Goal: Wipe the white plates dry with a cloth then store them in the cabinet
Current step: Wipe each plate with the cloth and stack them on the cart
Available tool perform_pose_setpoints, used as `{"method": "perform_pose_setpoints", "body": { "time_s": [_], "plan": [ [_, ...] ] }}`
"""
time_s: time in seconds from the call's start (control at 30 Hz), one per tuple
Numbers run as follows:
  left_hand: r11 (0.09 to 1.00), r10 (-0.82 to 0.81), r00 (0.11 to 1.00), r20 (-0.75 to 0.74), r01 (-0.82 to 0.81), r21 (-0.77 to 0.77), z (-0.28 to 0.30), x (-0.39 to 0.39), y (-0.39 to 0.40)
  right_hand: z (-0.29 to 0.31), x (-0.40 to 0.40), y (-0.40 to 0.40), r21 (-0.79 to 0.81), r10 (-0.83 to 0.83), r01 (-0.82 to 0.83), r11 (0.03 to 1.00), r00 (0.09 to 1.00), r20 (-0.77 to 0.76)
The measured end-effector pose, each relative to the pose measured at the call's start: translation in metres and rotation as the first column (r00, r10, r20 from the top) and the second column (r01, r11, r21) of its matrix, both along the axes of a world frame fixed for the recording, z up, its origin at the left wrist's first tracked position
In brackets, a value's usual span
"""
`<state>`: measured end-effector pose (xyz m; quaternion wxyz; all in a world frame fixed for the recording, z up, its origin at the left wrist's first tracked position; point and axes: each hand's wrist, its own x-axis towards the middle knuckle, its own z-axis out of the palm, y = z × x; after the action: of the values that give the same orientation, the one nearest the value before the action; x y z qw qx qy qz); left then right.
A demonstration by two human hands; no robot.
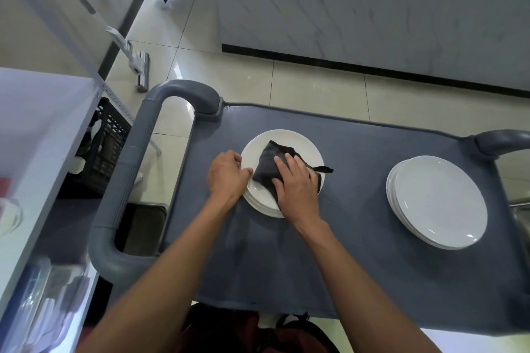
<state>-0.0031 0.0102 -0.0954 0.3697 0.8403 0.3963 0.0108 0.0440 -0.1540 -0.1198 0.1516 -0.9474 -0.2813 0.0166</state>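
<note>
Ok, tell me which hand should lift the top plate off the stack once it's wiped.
Left, probably. The left hand already holds the rim of the top plate at its left edge, while the right hand presses the dark cloth flat onto it.

From my feed: both forearms bare to the frame edge, no sleeves, no watch or rings on left hand (228,173) or right hand (296,185). Below, dark reddish clothing w/ black straps, blurry, can't tell more.

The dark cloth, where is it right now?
In the head view the dark cloth lies on the top plate of the left plate stack on the grey cart, pressed under the right hand.
</note>
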Motion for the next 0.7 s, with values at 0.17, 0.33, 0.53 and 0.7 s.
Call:
{"method": "perform_pose_setpoints", "body": {
  "time_s": [0.17,0.33,0.53,0.7],
  "plan": [
    [0.984,0.103,0.995,0.003,-0.101,-0.149,0.003,0.003,-0.002,0.002,0.001,-0.003,0.002,0.016,-0.016,1.0,0.999,-0.039],
    [0.971,0.137,0.989,0.053,-0.123,-0.207,0.009,0.002,-0.004,0.004,0.001,-0.006,0.077,-0.004,0.008,0.997,0.999,-0.045],
    [0.935,0.166,0.977,0.135,-0.112,-0.337,0.017,-0.003,-0.006,0.008,-0.002,-0.011,0.181,0.0,0.01,0.983,0.998,-0.056],
    [0.744,0.258,0.957,0.133,-0.109,-0.659,0.03,-0.005,-0.017,0.012,-0.006,-0.017,0.244,0.003,0.017,0.97,0.997,-0.08]
  ]
}}
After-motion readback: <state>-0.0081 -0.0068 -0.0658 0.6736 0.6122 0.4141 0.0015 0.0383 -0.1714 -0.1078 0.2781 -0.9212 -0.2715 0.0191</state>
